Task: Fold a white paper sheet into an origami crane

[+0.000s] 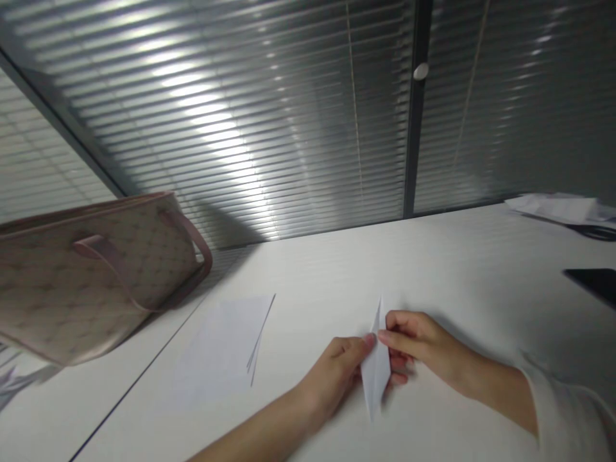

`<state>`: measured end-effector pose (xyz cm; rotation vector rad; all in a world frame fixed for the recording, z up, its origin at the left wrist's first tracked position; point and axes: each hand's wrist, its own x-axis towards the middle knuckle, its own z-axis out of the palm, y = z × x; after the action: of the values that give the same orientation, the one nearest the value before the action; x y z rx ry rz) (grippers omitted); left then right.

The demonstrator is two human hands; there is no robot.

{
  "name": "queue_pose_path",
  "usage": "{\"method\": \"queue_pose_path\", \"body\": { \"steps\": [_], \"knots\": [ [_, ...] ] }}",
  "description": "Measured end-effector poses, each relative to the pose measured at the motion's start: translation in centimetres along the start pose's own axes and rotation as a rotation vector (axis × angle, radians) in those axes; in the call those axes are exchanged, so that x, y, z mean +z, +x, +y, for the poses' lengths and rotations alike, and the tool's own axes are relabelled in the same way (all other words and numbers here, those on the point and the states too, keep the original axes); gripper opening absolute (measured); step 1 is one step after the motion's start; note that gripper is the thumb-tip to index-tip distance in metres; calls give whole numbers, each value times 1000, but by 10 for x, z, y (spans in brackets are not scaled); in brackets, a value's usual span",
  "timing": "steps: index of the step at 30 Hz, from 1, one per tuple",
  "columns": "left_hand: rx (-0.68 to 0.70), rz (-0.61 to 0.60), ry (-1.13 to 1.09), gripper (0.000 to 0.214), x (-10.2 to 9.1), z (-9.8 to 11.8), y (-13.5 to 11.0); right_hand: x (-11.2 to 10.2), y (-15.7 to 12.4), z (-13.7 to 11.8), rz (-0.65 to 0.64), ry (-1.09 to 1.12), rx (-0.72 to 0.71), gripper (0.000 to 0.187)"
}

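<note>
A narrow piece of folded white paper [375, 374], pointed at its top and bottom, is held upright above the white table. My left hand [339, 367] grips its left side, thumb pressed on the front face near the middle. From the right, my right hand [409, 340] pinches the same paper, with the thumb on its front and other fingers behind its right edge. Both thumb tips come close together at the central crease. Some of the fingers behind the paper are hidden.
Several loose white sheets [219, 353] lie left of my hands. A pink-handled patterned bag [96, 276] stands at the far left. More white papers [558, 208] and a dark flat object [594, 284] lie at the right. Window blinds [298, 115] rise behind the table [337, 276].
</note>
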<state>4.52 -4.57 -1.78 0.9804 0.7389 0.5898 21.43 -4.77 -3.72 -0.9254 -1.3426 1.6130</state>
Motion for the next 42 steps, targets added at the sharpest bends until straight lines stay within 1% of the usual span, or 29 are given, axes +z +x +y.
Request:
{"method": "queue_pose_path", "body": {
  "steps": [2,3,4,5,6,7,8,9,10,11,13,15,17,19,23,25,28,30,32,35,36,38,40,42],
  "knots": [
    [-5,-2,21,46,0,1,-1,0,0,2,1,-7,5,36],
    [-5,5,26,45,1,1,-1,-1,-1,3,24,-19,-4,32],
    [0,24,18,43,1,2,-1,-2,-2,3,79,-53,-38,28],
    [13,57,-5,41,1,2,0,-4,-3,4,160,-120,-105,23],
    [32,97,-43,38,1,2,0,-6,-5,4,245,-226,-206,24],
    [51,135,-87,34,0,3,0,-9,-6,4,310,-371,-338,29],
    [68,155,-125,31,0,3,1,-12,-9,4,341,-540,-486,35],
    [78,152,-152,29,0,3,1,-15,-11,4,306,-708,-623,39],
    [83,130,-167,28,-1,3,1,-18,-12,3,236,-849,-729,42],
    [80,96,-174,29,-1,2,1,-20,-14,3,156,-961,-804,44],
    [69,46,-185,36,-2,1,0,-24,-16,2,41,-1092,-886,42],
    [70,77,-222,50,-2,0,-3,-25,-16,1,-1,-1146,-932,36],
    [85,118,-244,63,-1,-2,-7,-26,-16,0,-9,-1154,-978,32],
    [97,100,-230,66,-1,-2,-9,-28,-16,-1,4,-1138,-1004,29],
    [96,-16,-164,50,-3,-1,-8,-33,-17,-2,35,-1143,-1029,24],
    [99,-69,-123,44,-6,0,-7,-35,-19,-4,29,-1157,-1039,23],
    [153,-151,24,42,-14,1,-6,-34,-22,-9,7,-1162,-1043,21],
    [248,-130,166,40,-17,1,-6,-33,-23,-12,7,-1142,-1032,20],
    [340,-56,309,38,-19,1,-7,-31,-24,-13,21,-1109,-1015,19],
    [391,43,544,32,-19,0,-8,-31,-24,-12,21,-1104,-972,18],
    [410,70,647,29,-20,0,-9,-32,-24,-10,4,-1117,-954,18],
    [492,108,876,21,-23,0,-10,-33,-24,-7,-62,-1147,-903,18],
    [604,107,1101,17,-26,0,-10,-34,-23,-5,-136,-1176,-855,18],
    [720,44,1288,19,-27,1,-9,-33,-24,-3,-172,-1204,-841,19]
  ]
}}
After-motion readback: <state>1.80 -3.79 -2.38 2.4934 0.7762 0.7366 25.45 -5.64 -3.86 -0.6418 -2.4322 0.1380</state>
